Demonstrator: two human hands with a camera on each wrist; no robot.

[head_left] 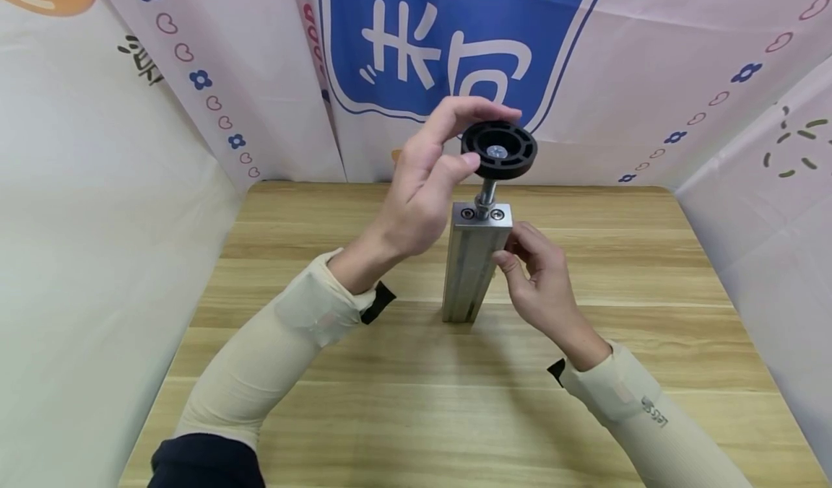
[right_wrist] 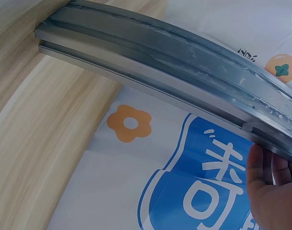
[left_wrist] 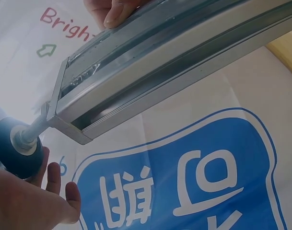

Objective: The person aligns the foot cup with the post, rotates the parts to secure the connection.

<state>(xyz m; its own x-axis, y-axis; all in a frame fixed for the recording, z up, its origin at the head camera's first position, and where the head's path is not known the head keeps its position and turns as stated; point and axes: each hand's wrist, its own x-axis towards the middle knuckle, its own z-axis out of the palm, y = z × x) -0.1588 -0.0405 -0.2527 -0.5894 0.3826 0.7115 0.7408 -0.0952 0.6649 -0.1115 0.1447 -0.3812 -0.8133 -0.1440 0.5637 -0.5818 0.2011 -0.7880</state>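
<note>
An aluminium profile (head_left: 469, 268) stands upright on the wooden table, its end plate (head_left: 482, 221) fixed with two screws. From that plate rises a threaded rod (head_left: 487, 193) topped by a black round levelling foot (head_left: 520, 167) with a screw in its centre. My left hand (head_left: 419, 185) holds the foot's rim between thumb and fingers. Lower down, my right hand (head_left: 542, 275) grips the profile's right side near the top, thumb on the near edge. The right wrist view shows the right fingers (right_wrist: 261, 167) against the slotted profile (right_wrist: 160, 67); part of that hand is cut off.
The wooden table (head_left: 312, 416) spreads around the profile. A printed white cloth (head_left: 260, 76) with a blue sign hangs behind its far edge, and more cloth walls (head_left: 767, 206) stand at both sides. Black tabs (head_left: 378, 302) stick out from the sleeve cuffs.
</note>
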